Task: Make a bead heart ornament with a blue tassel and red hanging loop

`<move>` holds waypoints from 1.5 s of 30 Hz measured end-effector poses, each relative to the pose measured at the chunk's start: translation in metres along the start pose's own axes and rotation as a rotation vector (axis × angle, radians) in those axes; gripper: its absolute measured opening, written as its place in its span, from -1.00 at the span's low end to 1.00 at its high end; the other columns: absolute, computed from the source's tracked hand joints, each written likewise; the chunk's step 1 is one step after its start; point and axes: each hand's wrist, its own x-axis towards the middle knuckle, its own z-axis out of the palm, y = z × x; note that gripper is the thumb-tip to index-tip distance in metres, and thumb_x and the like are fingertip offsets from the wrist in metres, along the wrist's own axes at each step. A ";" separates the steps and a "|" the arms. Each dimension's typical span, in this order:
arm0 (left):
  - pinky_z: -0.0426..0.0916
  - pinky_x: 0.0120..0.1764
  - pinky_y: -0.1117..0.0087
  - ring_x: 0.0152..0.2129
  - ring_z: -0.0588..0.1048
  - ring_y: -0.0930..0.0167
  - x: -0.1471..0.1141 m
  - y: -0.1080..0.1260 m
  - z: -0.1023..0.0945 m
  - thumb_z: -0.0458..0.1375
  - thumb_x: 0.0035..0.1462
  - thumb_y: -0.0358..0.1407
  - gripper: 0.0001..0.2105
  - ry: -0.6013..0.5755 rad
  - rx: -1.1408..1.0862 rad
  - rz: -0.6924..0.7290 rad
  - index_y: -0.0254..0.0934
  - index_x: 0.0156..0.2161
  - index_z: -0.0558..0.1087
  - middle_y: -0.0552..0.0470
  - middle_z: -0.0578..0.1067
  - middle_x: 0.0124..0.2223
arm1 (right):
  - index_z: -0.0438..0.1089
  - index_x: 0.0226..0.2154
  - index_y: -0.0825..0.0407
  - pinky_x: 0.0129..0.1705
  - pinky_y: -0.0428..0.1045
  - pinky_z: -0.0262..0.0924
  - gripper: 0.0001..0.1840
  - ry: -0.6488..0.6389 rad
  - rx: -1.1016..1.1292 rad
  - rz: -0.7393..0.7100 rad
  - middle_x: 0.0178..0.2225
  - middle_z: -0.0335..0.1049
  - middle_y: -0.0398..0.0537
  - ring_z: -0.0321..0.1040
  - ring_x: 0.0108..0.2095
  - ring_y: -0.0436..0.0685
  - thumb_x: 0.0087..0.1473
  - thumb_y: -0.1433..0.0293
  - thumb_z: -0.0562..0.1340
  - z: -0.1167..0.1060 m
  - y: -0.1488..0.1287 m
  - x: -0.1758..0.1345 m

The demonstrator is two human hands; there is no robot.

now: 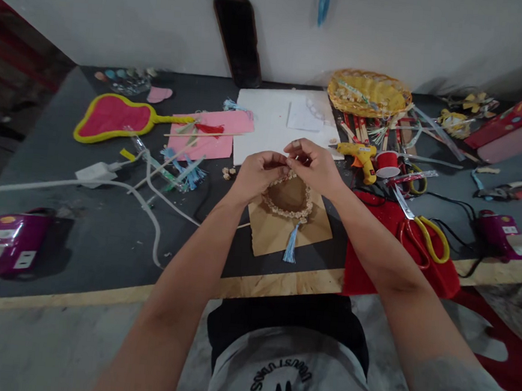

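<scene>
My left hand (263, 170) and my right hand (309, 163) meet over the middle of the table, fingers closed in a pinch at the far end of a beaded bracelet (292, 213). The bracelet is a loop of small beige, knobbly beads. From its near side hangs a light blue tassel (291, 244). Under the loop lies a brown piece of cardboard (266, 239). My fingertips hide the bracelet's far end, so whether it is joined there cannot be seen.
Right of my hands are a yellow glue gun (360, 157), a red spool (387, 162), scissors (429, 239) on red cloth (371, 228) and a wicker basket (369, 94). To the left lie a pink-and-yellow fan (117, 118), a white cable (149, 211) and a white plug (96, 173).
</scene>
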 end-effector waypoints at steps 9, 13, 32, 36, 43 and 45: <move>0.31 -0.41 0.46 -0.53 0.41 0.49 0.001 0.002 -0.003 0.29 -0.02 -0.24 -0.86 0.109 0.151 0.104 -0.29 -0.38 0.53 0.08 0.52 -0.46 | 0.36 -0.04 0.03 -0.23 0.01 0.31 -0.68 0.011 -0.088 -0.024 -0.17 0.48 0.01 0.36 -0.27 0.07 0.15 0.29 0.20 -0.008 0.008 0.003; 0.34 -0.36 0.44 -0.49 0.43 0.48 0.000 0.012 -0.007 0.33 -0.04 -0.23 -0.83 0.124 0.137 0.115 -0.30 -0.38 0.54 0.05 0.54 -0.42 | 0.47 -0.18 0.07 -0.02 0.15 0.28 -0.75 -0.146 -0.220 -0.046 -0.15 0.53 0.07 0.38 -0.08 0.21 0.06 0.36 0.23 -0.018 0.013 0.005; 0.46 -0.23 0.38 -0.38 0.55 0.43 -0.012 0.096 -0.011 0.43 -0.11 -0.29 -0.84 0.125 0.056 0.278 -0.28 -0.38 0.61 0.03 0.59 -0.35 | 0.48 -0.22 0.09 -0.41 -0.09 0.11 -0.70 -0.273 0.184 0.008 -0.41 0.41 -0.14 0.17 -0.46 -0.04 0.03 0.23 0.36 -0.038 -0.046 0.001; 0.48 -0.23 0.33 -0.37 0.57 0.38 -0.020 0.122 -0.004 0.44 -0.12 -0.33 -0.85 0.130 0.119 0.279 -0.29 -0.39 0.59 0.04 0.58 -0.37 | 0.47 -0.19 0.07 -0.46 -0.09 0.05 -0.67 -0.225 0.186 0.000 -0.47 0.30 -0.19 0.09 -0.51 -0.06 0.05 0.20 0.36 -0.040 -0.054 -0.001; 0.46 -0.26 0.33 -0.41 0.54 0.41 -0.020 0.152 -0.003 0.40 -0.07 -0.48 -0.89 0.153 0.157 0.325 -0.31 -0.40 0.59 0.03 0.59 -0.39 | 0.41 -0.07 0.00 -0.14 -0.01 0.33 -0.53 -0.113 0.300 -0.055 -0.07 0.42 -0.01 0.36 -0.10 0.10 0.01 0.14 0.39 -0.048 -0.057 -0.001; 0.45 -0.27 0.35 -0.44 0.51 0.45 -0.016 0.158 -0.006 0.38 -0.06 -0.52 -0.88 0.154 0.130 0.358 -0.32 -0.39 0.58 0.05 0.59 -0.41 | 0.38 -0.02 -0.03 -0.04 0.02 0.33 -0.50 -0.069 0.312 -0.061 -0.02 0.40 0.00 0.35 -0.02 0.12 0.04 0.12 0.38 -0.052 -0.053 0.000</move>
